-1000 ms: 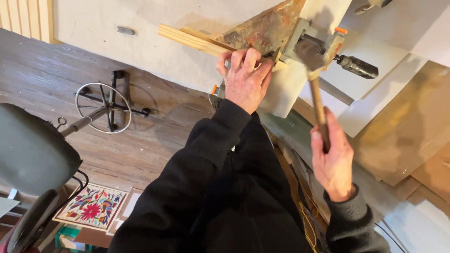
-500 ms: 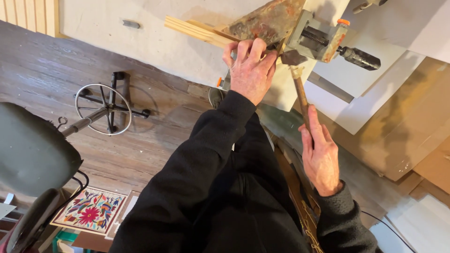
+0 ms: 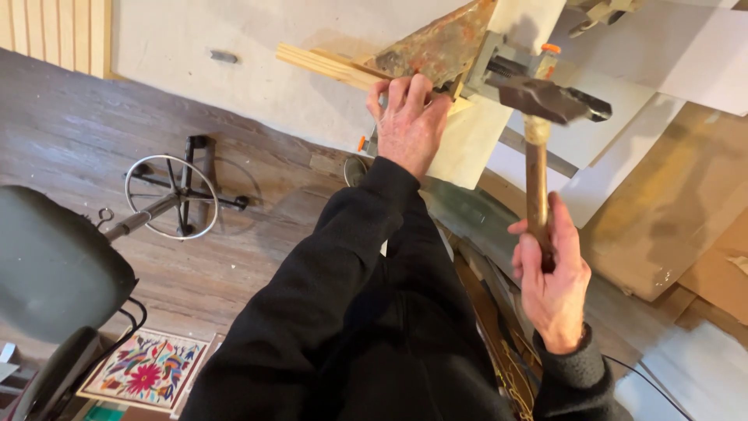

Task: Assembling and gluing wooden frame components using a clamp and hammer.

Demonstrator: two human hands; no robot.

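At the clamp (image 3: 499,66), hammer (image 3: 545,105) in right hand (image 3: 549,281)

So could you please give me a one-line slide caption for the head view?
Right hand raises a hammer while left hand steadies a wood strip by a clamp.

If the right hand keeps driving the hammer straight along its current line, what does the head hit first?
Probably the grey metal clamp beside the left hand: the hammer in the right hand hangs close by it, though depth is unclear.

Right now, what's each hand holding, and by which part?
Right hand: hammer, gripped low on its wooden handle. Left hand: pressed on the wooden strip beside the rusty metal piece; a closed grip cannot be told.
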